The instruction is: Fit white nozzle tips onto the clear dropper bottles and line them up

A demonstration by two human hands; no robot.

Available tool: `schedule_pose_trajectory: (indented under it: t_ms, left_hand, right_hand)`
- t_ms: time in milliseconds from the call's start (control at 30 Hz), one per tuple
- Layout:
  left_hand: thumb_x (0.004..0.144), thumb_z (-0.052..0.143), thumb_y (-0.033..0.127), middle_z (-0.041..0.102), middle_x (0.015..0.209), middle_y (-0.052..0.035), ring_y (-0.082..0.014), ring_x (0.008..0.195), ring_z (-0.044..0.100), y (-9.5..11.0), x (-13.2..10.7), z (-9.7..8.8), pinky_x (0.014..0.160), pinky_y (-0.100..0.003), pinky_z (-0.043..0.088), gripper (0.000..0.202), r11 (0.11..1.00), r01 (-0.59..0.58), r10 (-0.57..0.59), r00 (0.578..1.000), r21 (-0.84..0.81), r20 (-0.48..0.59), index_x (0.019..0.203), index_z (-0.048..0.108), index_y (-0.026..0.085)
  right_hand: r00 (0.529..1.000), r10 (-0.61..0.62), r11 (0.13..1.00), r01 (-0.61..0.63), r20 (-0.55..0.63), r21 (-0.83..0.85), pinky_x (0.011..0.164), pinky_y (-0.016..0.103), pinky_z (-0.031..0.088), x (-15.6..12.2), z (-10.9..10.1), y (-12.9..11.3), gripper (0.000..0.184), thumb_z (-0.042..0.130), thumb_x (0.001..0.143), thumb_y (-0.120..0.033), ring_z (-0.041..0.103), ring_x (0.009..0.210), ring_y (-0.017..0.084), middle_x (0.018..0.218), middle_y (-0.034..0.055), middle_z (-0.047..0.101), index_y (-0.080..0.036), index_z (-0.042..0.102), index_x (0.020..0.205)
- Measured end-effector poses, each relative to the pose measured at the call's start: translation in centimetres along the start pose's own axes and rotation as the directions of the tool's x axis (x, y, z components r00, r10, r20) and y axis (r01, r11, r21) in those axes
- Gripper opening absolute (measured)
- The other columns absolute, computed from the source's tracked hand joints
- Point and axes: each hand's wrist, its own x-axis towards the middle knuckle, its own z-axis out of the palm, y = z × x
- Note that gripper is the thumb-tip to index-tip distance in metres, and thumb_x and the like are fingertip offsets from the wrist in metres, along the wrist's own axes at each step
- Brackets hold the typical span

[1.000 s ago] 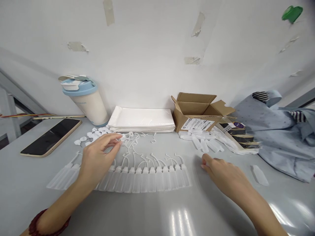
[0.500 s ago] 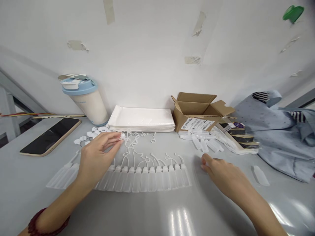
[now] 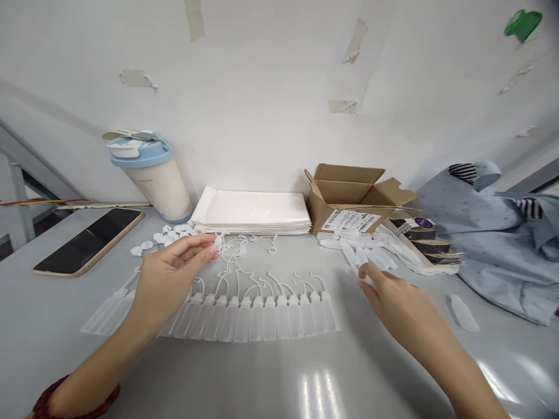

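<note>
My left hand [image 3: 168, 276] hovers over the left part of a row of several small clear squeeze bottles [image 3: 262, 308] lying side by side on the grey table [image 3: 262, 378]. Its thumb and fingertips pinch a small white cap piece [image 3: 217, 242] at the edge of a tangle of white tethered caps [image 3: 238, 247]. My right hand [image 3: 402, 302] reaches forward with fingers stretched out, its fingertips touching a loose pile of clear bottles [image 3: 364, 256] in front of the cardboard box [image 3: 349, 201]. One single bottle [image 3: 462, 311] lies apart at the right.
A blue-lidded tumbler [image 3: 151, 177] and a phone [image 3: 89, 241] stand at the left. A stack of white bags [image 3: 253, 212] lies against the wall. Small white caps [image 3: 163, 238] are scattered nearby. Tape rolls [image 3: 430, 241] and a blue garment [image 3: 502, 233] lie at the right.
My right hand has moved forward from the table to the loose bottle pile. My left hand stays pinched at the caps, shifted slightly left.
</note>
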Motion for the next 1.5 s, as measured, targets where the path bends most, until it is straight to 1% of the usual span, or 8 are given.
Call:
schedule_pose_trajectory:
  t_ms: [433,567,700,767,833,1033,1233,1500]
  left_hand:
    - [0.065,0.076,0.038,0.075,0.084,-0.0028,-0.0209,0.085,0.071,-0.2,-0.1,0.3,0.085,-0.031,0.058,0.025,1.000,-0.024,0.024,0.999,0.011,-0.029,0.080,0.073,0.019]
    - [0.071,0.075,0.040,0.075,0.092,0.0002,-0.0190,0.088,0.069,0.3,-1.0,0.3,0.082,-0.027,0.058,0.021,0.997,-0.069,0.069,0.997,0.031,0.019,0.083,0.075,0.023]
    - [0.074,0.073,0.041,0.074,0.088,0.0033,-0.0149,0.079,0.068,0.7,-2.5,0.4,0.070,-0.018,0.057,0.014,0.990,-0.135,0.129,0.980,0.031,0.151,0.080,0.075,0.028]
    - [0.078,0.071,0.038,0.073,0.085,0.0042,-0.0124,0.074,0.067,0.8,-3.4,0.6,0.065,-0.015,0.056,0.010,0.984,-0.175,0.173,0.942,-0.019,0.286,0.081,0.074,0.030]
    - [0.083,0.067,0.035,0.072,0.085,0.0046,-0.0110,0.073,0.067,1.0,-4.2,0.8,0.065,-0.014,0.055,0.007,0.977,-0.189,0.214,0.882,-0.101,0.420,0.083,0.072,0.030]
    - [0.086,0.064,0.025,0.069,0.084,0.0039,-0.0097,0.074,0.065,1.4,-5.8,1.1,0.065,-0.012,0.054,0.009,0.961,-0.124,0.242,0.810,-0.247,0.534,0.084,0.071,0.030]
    - [0.087,0.063,0.022,0.068,0.085,0.0042,-0.0104,0.075,0.064,1.6,-5.9,0.6,0.066,-0.013,0.055,0.012,0.953,-0.147,0.274,0.795,-0.266,0.541,0.087,0.070,0.031]
    - [0.087,0.062,0.021,0.069,0.085,0.0050,-0.0097,0.077,0.064,1.8,-6.1,0.8,0.068,-0.011,0.053,0.013,0.957,-0.150,0.266,0.794,-0.248,0.546,0.085,0.071,0.031]
  right_hand:
    - [0.928,-0.115,0.971,0.180,-0.354,0.158,0.044,0.028,0.039,-0.2,1.3,0.2,0.022,0.042,0.094,-0.032,0.064,0.052,0.024,0.071,0.0039,0.068,-0.020,0.056,0.106]
    - [0.799,-0.144,0.866,0.387,-0.584,0.316,0.045,0.029,0.048,-0.6,1.7,0.0,0.035,0.048,0.093,-0.036,0.064,0.053,0.021,0.068,0.0011,0.065,-0.017,0.048,0.122]
    - [0.598,-0.237,0.684,0.662,-0.765,0.305,0.064,0.029,0.056,-1.9,2.2,-1.2,0.038,0.058,0.092,-0.028,0.068,0.075,0.019,0.085,0.0055,0.069,-0.016,0.047,0.126]
    - [0.485,-0.333,0.569,0.787,-0.809,0.237,0.072,0.028,0.055,-2.7,2.3,-2.1,0.033,0.059,0.091,-0.017,0.067,0.083,0.018,0.092,0.0075,0.069,-0.016,0.050,0.123]
    - [0.429,-0.368,0.463,0.854,-0.825,0.237,0.073,0.028,0.054,-3.5,2.3,-2.9,0.033,0.058,0.090,-0.008,0.064,0.084,0.017,0.093,0.0071,0.068,-0.016,0.053,0.121]
    - [0.607,-0.272,0.249,0.794,-0.747,0.554,0.067,0.024,0.056,-4.8,2.3,-4.3,0.034,0.060,0.088,-0.012,0.062,0.073,0.014,0.095,0.0038,0.068,-0.020,0.055,0.121]
    - [0.485,-0.492,0.285,0.875,-0.723,0.392,0.079,0.028,0.055,-4.5,2.6,-4.6,0.035,0.051,0.090,-0.005,0.061,0.094,0.019,0.102,0.0127,0.061,-0.008,0.057,0.125]
    - [0.454,-0.566,0.339,0.889,-0.689,0.307,0.082,0.027,0.055,-4.5,3.4,-4.4,0.038,0.049,0.091,-0.003,0.059,0.098,0.019,0.108,0.0133,0.056,-0.011,0.055,0.128]
